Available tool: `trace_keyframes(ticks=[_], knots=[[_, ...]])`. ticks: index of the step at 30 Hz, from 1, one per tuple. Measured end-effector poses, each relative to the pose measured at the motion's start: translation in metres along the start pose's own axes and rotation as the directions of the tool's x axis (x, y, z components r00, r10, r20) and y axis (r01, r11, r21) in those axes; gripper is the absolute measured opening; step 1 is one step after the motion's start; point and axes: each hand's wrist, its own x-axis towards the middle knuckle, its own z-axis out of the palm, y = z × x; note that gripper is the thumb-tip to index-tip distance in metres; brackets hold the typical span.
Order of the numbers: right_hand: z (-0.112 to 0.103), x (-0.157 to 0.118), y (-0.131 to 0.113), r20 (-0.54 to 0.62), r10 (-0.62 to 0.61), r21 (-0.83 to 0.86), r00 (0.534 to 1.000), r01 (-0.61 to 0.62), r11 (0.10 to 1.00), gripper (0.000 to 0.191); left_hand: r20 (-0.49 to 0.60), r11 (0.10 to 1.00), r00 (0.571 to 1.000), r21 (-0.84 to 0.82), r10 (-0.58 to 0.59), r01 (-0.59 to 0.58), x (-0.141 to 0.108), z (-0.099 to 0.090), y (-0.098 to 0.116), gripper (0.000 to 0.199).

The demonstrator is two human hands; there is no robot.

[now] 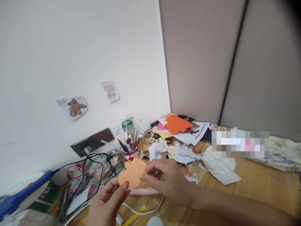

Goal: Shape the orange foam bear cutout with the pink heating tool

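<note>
An orange paper cutout with a rounded, lobed outline is held up above the table, between both hands. My left hand pinches its lower edge between thumb and fingers; a ring is on one finger. At its right edge my right hand has its thumb and fingers closed on the paper. Part of a pink object shows behind the hands. Below them lie a yellow tool and a white cable.
A metal tray with pictures and black cables is at left, near a blue tool. Behind stand a pen cup and a bottle. Paper scraps, coloured sheets and a white tissue lie right of centre.
</note>
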Motion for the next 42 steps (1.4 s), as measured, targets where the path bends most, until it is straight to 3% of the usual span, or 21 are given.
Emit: trace_keyframes(ticks=[3, 5, 9, 11, 14, 17, 22, 25, 29, 32, 35, 38, 40, 42], knots=[[-0.005, 0.008, 0.002, 0.110, 0.183, 0.262, 0.977, -0.207, 0.943, 0.014, 0.028, 1.000, 1.000, -0.015, -0.007, 0.007, -0.001, -0.001, 0.003, 0.024], [-0.009, 0.013, 0.007, 0.109, 0.198, 0.268, 0.974, -0.221, 0.938, 0.016, 0.030, 1.000, 0.999, -0.011, 0.019, -0.018, -0.001, -0.003, 0.007, 0.022], [-0.007, 0.013, 0.022, 0.150, 0.157, -0.189, 0.976, -0.127, 0.974, 0.014, -0.033, 0.995, 0.998, -0.084, 0.056, -0.058, 0.001, -0.012, 0.015, 0.020], [-0.002, 0.008, 0.029, 0.242, 0.131, -0.422, 0.962, -0.017, 0.906, 0.017, -0.061, 0.990, 0.996, -0.121, 0.059, -0.066, 0.003, -0.017, 0.018, 0.020], [0.003, 0.003, 0.036, 0.353, 0.119, -0.599, 0.928, 0.127, 0.790, 0.021, -0.093, 0.985, 0.993, -0.150, 0.078, -0.091, 0.003, -0.022, 0.022, 0.019], [-0.002, 0.006, 0.040, 0.341, 0.158, -0.690, 0.927, 0.133, 0.711, 0.014, -0.103, 0.978, 0.989, -0.169, 0.108, -0.124, 0.000, -0.025, 0.025, 0.016], [-0.014, 0.014, 0.045, 0.303, 0.188, -0.738, 0.934, 0.104, 0.667, 0.023, -0.120, 0.967, 0.982, -0.196, 0.142, -0.164, -0.003, -0.027, 0.032, 0.015], [-0.004, 0.006, 0.046, 0.337, 0.181, -0.736, 0.924, 0.139, 0.663, 0.018, -0.122, 0.966, 0.982, -0.200, 0.144, -0.166, -0.003, -0.028, 0.033, 0.016], [0.019, -0.006, 0.043, 0.340, 0.193, -0.776, 0.920, 0.158, 0.611, 0.049, -0.135, 0.965, 0.981, -0.206, 0.137, -0.163, -0.002, -0.026, 0.032, 0.019], [0.031, -0.010, 0.043, 0.343, 0.235, -0.805, 0.909, 0.156, 0.573, 0.042, -0.143, 0.971, 0.984, -0.198, 0.106, -0.133, -0.003, -0.023, 0.032, 0.021], [0.035, -0.011, 0.047, 0.358, 0.208, -0.799, 0.910, 0.183, 0.572, 0.023, -0.141, 0.973, 0.986, -0.198, 0.090, -0.117, -0.004, -0.021, 0.033, 0.023], [0.028, -0.008, 0.054, 0.348, 0.124, -0.761, 0.929, 0.203, 0.616, 0.017, -0.150, 0.969, 0.982, -0.197, 0.118, -0.147, -0.004, -0.023, 0.034, 0.022], [0.017, -0.003, 0.052, 0.326, 0.102, -0.695, 0.940, 0.165, 0.700, 0.015, -0.168, 0.963, 0.977, -0.209, 0.134, -0.168, -0.002, -0.026, 0.035, 0.023], [0.003, 0.007, 0.042, 0.297, 0.157, -0.578, 0.942, 0.047, 0.815, 0.019, -0.182, 0.957, 0.972, -0.225, 0.146, -0.185, -0.001, -0.029, 0.036, 0.023]])
